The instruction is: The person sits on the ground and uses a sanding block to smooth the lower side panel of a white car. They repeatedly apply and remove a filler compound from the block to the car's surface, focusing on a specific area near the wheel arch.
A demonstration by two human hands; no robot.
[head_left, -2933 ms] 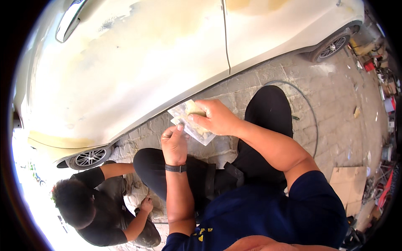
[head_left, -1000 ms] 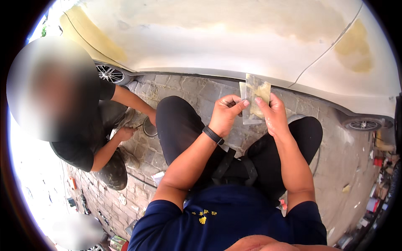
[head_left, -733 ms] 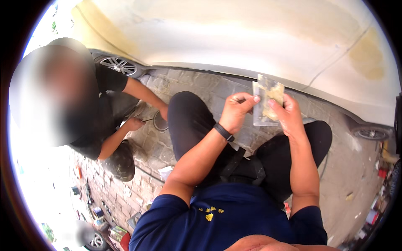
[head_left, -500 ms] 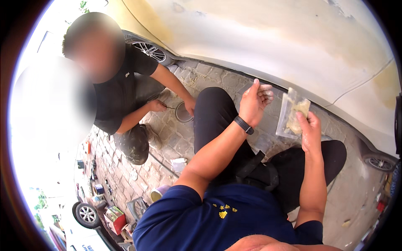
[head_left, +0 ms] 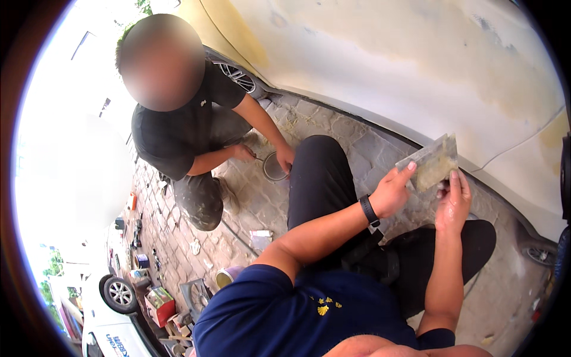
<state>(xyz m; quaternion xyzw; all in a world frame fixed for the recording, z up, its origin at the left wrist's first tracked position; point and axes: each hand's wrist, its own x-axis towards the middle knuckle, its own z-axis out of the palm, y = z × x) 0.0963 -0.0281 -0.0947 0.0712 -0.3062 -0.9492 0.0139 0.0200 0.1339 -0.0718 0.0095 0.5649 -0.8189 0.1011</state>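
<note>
My left hand is closed on one end of a grey flat spreader, thumb along its face. Close beside it, my right hand pinches the lower edge of a second, translucent spreader smeared with yellowish putty. The two blades overlap or touch; I cannot tell which. Both are held up in front of a pale car side that has yellowish patches. My right knee and left knee are bent beneath my arms.
On my left squats a person in dark clothes, holding a round tin. Stone paving carries a small plastic packet, a can and a red box. Car wheels flank the panel.
My left hand was empty and raised apart; it has moved right and down and now grips the grey spreader. My right hand has shifted slightly right and lower.
</note>
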